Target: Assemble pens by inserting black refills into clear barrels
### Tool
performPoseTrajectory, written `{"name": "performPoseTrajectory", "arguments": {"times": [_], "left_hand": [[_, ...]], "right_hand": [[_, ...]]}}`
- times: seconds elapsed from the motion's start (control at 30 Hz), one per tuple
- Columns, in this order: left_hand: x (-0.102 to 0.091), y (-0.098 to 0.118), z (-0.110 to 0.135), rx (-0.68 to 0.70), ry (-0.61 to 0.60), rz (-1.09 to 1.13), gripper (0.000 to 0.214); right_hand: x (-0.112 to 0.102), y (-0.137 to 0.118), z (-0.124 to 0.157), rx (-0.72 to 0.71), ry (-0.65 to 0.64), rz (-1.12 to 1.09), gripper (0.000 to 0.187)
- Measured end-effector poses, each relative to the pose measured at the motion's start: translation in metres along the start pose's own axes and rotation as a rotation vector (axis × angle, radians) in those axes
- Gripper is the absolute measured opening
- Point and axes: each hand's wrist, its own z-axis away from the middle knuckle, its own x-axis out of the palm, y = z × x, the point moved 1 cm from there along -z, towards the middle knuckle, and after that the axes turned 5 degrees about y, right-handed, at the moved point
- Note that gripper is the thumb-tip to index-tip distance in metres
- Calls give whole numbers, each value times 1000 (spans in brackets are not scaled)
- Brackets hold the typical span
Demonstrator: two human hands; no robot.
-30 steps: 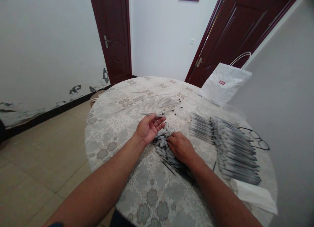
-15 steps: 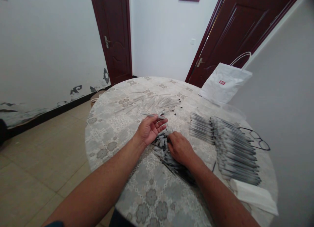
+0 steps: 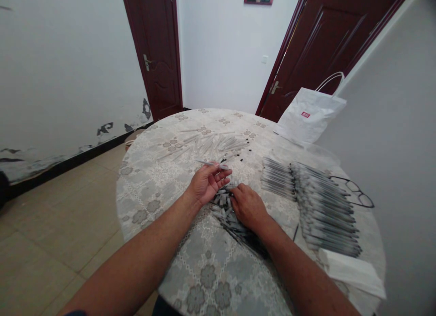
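**Round desk (image 3: 136, 195) crowded with pens (image 3: 329, 211)**

A round desk under a flower-patterned cloth (image 3: 207, 276) fills the middle of the room, with a dark red left door (image 3: 155, 38) and a matching right door (image 3: 340, 38) beyond it. On its right side the pens lie stacked in close rows, a white paper bag (image 3: 308, 122) standing past them. A loose heap of pale and dark pen parts (image 3: 221, 213) sits nearer the middle, and clear tubes (image 3: 211, 145) scatter across the far side. A white packet (image 3: 354, 271) lies at the stack's near end; a smaller row of pens (image 3: 277, 179) lines its left. Eyeglasses (image 3: 366, 199) rest just beside the stack, toward the right edge. The right hand (image 3: 251, 208) bends over the heap, its fingers (image 3: 236, 195) curled at the parts; whether they grip one cannot be told. The left hand (image 3: 205, 185), palm upturned, has thumb and fingers clamped on a slim pen piece (image 3: 206, 163), held above the desk between heap and tubes. Small black bits (image 3: 250, 150) dot the cloth near the tubes.
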Motion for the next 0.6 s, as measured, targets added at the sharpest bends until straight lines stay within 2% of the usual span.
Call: {"name": "performPoseTrajectory", "arguments": {"times": [0.6], "left_hand": [[-2, -2, 0, 0, -6, -9, 20]], "right_hand": [[3, -3, -3, 78, 32, 33, 14]]}}
